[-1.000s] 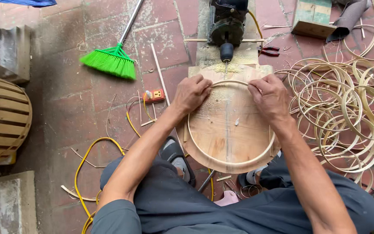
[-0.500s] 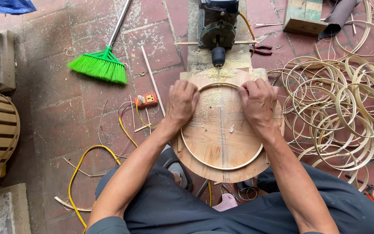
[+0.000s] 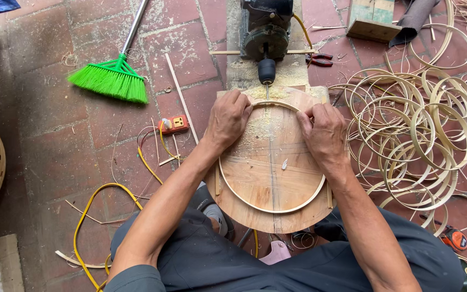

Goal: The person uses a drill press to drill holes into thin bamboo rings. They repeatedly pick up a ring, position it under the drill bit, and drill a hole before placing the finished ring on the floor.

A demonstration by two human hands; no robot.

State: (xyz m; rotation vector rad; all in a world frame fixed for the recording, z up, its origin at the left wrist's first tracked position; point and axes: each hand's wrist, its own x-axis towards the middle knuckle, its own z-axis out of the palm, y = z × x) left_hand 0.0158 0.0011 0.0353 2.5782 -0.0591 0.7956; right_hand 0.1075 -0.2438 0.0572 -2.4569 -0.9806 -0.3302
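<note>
Both hands, left hand (image 3: 228, 120) and right hand (image 3: 325, 132), pinch the thin pale bamboo hoop (image 3: 270, 208) near the spinning-looking drill bit (image 3: 267, 89), where a slip could nick fingertips.

I see pale, smooth bamboo in the hoop (image 3: 270, 208), lying on a round board (image 3: 277, 162) of matt, unvarnished wood dusted with sawdust. The drill (image 3: 266, 32) looks like dull dark metal and plastic. The loose rings (image 3: 417, 130) are the same pale bamboo strip. The floor (image 3: 55, 146) is rough, worn red brick; the broom (image 3: 112, 81) has glossy green plastic bristles
</note>
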